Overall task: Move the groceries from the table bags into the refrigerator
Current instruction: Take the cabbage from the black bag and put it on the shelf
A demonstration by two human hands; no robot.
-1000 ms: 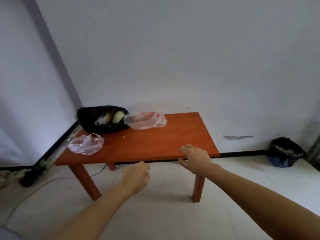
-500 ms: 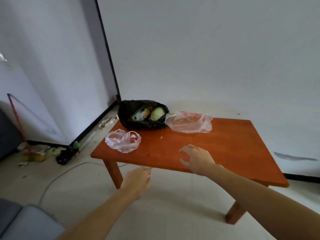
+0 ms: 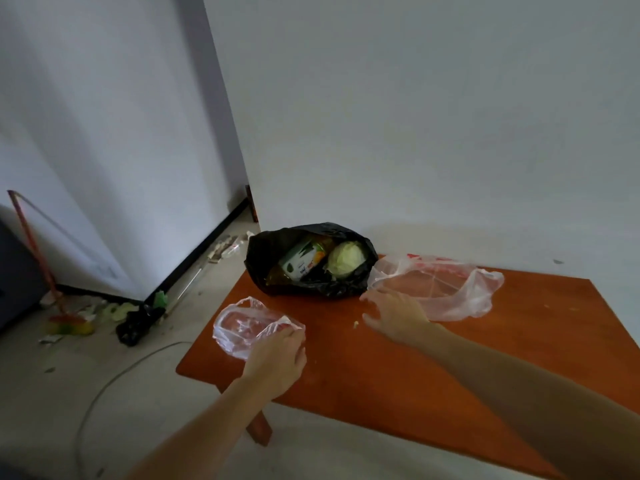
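Observation:
An open black bag (image 3: 308,285) lies at the far left of the orange wooden table (image 3: 450,358); inside show a pale green cabbage (image 3: 346,258) and a labelled bottle (image 3: 303,263). To its right lies a clear plastic bag with red print (image 3: 460,292). A small clear bag (image 3: 242,323) with something reddish inside sits near the table's left corner. My left hand (image 3: 277,358) rests on that small bag's right edge, fingers curled on the plastic. Fingers spread, my right hand (image 3: 394,315) hovers between the black bag and the big clear bag, holding nothing.
Left of the table the floor holds litter, a dark lump (image 3: 136,323), a broom with a red handle (image 3: 41,261) and a thin cable (image 3: 114,379). White walls meet in a corner behind the table. The refrigerator is not in view.
The view has closed in on the table and turned left. My left hand went forward from below the table edge onto the small clear bag. My right hand advanced toward the black bag.

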